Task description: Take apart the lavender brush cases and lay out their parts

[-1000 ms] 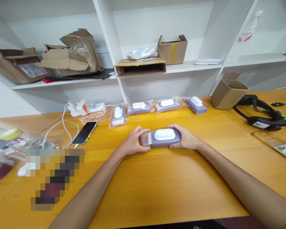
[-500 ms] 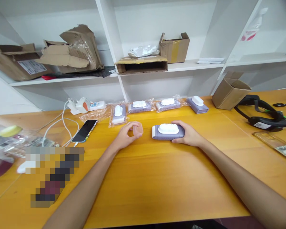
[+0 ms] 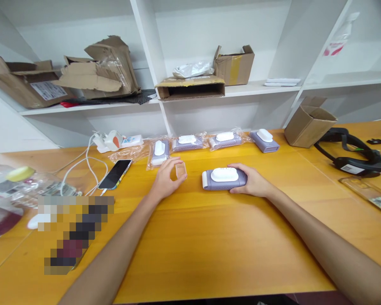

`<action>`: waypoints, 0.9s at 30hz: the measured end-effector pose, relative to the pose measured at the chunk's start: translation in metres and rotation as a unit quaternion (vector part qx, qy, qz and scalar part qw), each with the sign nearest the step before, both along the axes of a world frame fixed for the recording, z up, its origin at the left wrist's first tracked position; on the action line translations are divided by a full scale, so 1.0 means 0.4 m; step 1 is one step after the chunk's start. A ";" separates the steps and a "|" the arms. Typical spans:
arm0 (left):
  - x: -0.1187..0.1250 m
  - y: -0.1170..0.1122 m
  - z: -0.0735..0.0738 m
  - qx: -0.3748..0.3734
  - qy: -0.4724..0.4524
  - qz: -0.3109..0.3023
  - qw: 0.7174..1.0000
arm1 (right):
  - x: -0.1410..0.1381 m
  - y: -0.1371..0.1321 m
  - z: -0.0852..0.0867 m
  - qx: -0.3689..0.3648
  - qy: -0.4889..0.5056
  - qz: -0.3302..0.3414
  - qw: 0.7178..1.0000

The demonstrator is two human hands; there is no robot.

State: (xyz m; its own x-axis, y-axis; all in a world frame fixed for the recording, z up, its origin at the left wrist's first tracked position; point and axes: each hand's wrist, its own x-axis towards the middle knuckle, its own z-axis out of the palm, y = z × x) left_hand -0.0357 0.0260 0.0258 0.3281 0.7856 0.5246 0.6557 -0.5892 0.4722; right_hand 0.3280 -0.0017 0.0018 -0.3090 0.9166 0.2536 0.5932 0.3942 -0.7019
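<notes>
My left hand [image 3: 165,181] is closed in a loose curve, holding a small clear plastic cap [image 3: 180,170] between thumb and fingers. To its right, my right hand [image 3: 253,182] grips the right end of a purple-grey handheld device [image 3: 216,185]. This device lies on the table with a white, oval bristled brush piece [image 3: 224,174] on its top face and a white left end. A gap separates the cap from the device. Behind my left hand is a similar device [image 3: 159,153] in clear wrapping.
Two more wrapped devices [image 3: 187,143] [image 3: 225,140] and an unwrapped device [image 3: 264,140] line the back of the wooden table [image 3: 206,245]. A phone [image 3: 115,174] with a cable lies left. An open carton [image 3: 307,123] and a black headset [image 3: 352,159] stand right.
My left hand has turned the clear cap slightly and drawn it a little left, away from the device. My right hand keeps its grip. The view has shifted slightly.
</notes>
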 end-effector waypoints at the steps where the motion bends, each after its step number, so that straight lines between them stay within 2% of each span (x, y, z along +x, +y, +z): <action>1: 0.022 -0.018 0.003 0.035 -0.011 -0.006 0.999 | -0.001 0.000 -0.002 0.004 -0.002 0.008 1.000; 4: 0.085 -0.075 0.003 0.045 0.010 -0.073 0.996 | -0.006 -0.003 -0.004 0.012 -0.018 0.021 1.000; 7: 0.122 -0.111 -0.010 -0.025 0.035 -0.108 0.993 | -0.013 -0.012 -0.001 0.015 -0.030 0.030 0.999; 9: 0.129 -0.120 -0.020 -0.076 0.056 -0.117 0.989 | -0.011 -0.017 0.001 0.007 -0.014 0.041 0.999; 12: 0.124 -0.118 -0.028 -0.129 0.085 -0.120 0.981 | 0.009 -0.009 -0.003 -0.023 0.071 0.054 0.996; 14: 0.116 -0.113 -0.030 -0.145 0.092 -0.115 0.979 | 0.030 0.007 -0.011 -0.031 0.109 0.022 0.993; 16: 0.109 -0.107 -0.033 -0.148 0.099 -0.112 0.978 | 0.053 0.025 -0.021 -0.004 0.055 -0.053 0.997; 19: 0.103 -0.097 -0.040 -0.144 0.139 -0.104 0.974 | 0.074 0.040 -0.035 0.023 -0.144 -0.143 0.979; 22: 0.103 -0.091 -0.046 -0.137 0.208 -0.082 0.965 | 0.072 0.036 -0.043 -0.002 -0.278 -0.156 0.948; 27: 0.114 -0.094 -0.050 -0.120 0.243 -0.041 0.962 | 0.056 0.021 -0.050 -0.016 -0.321 -0.127 0.938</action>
State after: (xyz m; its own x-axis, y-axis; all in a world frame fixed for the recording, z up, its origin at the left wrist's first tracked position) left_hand 0.0098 -0.0116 0.0058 0.5539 0.8265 0.1004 0.7898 -0.5598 0.2506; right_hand 0.3502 0.0066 -0.0180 -0.1584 0.9855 0.0604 0.9701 0.1667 -0.1762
